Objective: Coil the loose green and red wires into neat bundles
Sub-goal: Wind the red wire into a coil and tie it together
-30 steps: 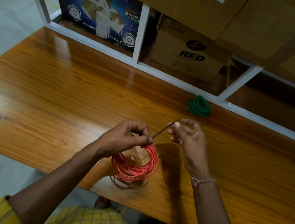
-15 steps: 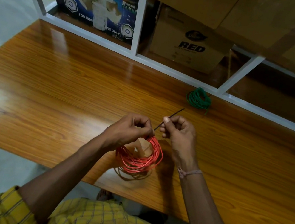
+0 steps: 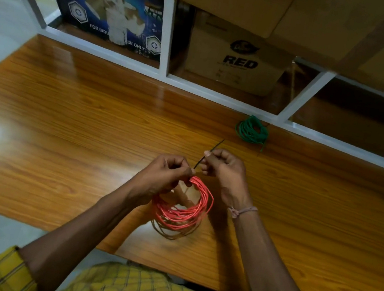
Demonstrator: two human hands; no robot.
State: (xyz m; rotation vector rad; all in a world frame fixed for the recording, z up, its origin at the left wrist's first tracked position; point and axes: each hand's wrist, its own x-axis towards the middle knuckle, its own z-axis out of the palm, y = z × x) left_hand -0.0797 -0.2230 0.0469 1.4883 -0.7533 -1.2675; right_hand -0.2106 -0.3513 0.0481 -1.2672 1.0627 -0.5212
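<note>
A coil of red wire (image 3: 189,211) hangs in loops above the wooden table (image 3: 60,127), close to its front edge. My left hand (image 3: 162,178) grips the coil at its top. My right hand (image 3: 224,171) pinches a thin dark tie (image 3: 210,152) that runs from the top of the coil up and to the right, its tip poking out past my fingers. A smaller green wire bundle (image 3: 252,130) lies coiled on the table by the back rail, apart from both hands.
A white shelf frame (image 3: 168,38) runs along the table's back edge. Behind it stand a blue adhesive-tape box (image 3: 108,2) and a cardboard box marked RED (image 3: 237,56). More cardboard boxes sit above. Grey floor lies to the left.
My right hand has slid down the dark tie toward the coil, so more of the tie's tip shows above the fingers. The left hand keeps its hold on the red coil.
</note>
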